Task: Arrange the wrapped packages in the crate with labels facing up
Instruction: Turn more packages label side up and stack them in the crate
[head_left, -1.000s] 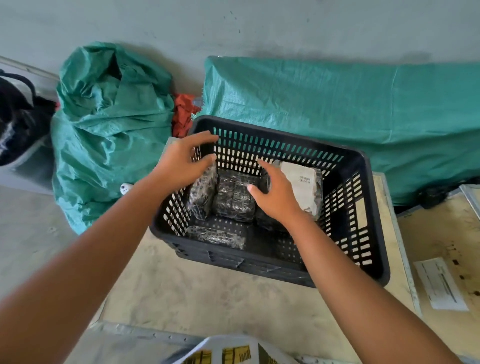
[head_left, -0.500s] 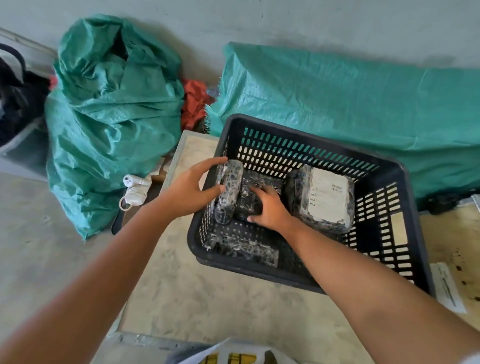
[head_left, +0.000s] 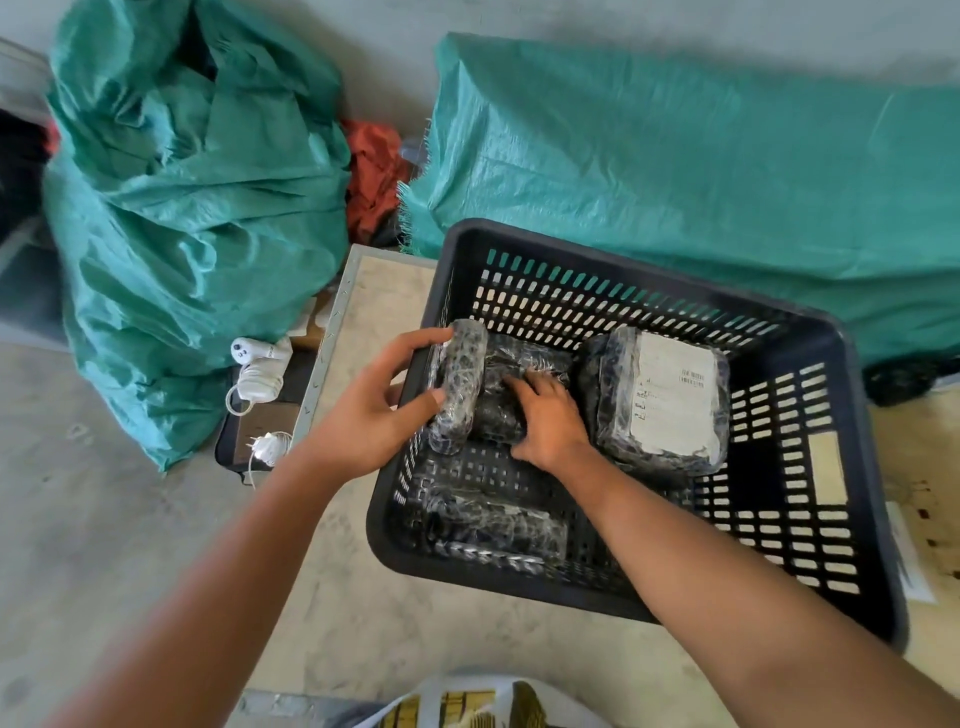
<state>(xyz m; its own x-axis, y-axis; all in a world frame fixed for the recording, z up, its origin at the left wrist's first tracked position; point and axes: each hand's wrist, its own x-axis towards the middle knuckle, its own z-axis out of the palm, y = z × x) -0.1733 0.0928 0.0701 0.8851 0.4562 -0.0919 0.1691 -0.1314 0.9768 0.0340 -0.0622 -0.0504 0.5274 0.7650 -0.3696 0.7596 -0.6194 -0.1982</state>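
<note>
A black slotted crate (head_left: 852, 467) stands on a pale board. Inside lie several packages wrapped in dark film. A narrow package (head_left: 460, 384) stands on its edge against the crate's left wall, and my left hand (head_left: 374, 410) grips it from outside the rim. My right hand (head_left: 545, 415) rests fingers-down on a dark package (head_left: 506, 364) lying beside it. To the right sits a large package (head_left: 665, 400) with its white label facing up. Another dark package (head_left: 498, 525) lies flat near the front wall, no label showing.
Green tarp bundles sit at the left (head_left: 182, 208) and behind the crate (head_left: 675, 182). A red cloth (head_left: 374, 176) is wedged between them. White chargers with cables (head_left: 257, 374) lie on the floor left of the board. A paper sheet (head_left: 906, 561) lies right of the crate.
The view has drifted left, so the crate sits further right. My right hand left the labelled package and went to the middle dark one. My left hand stays on the narrow upright package.
</note>
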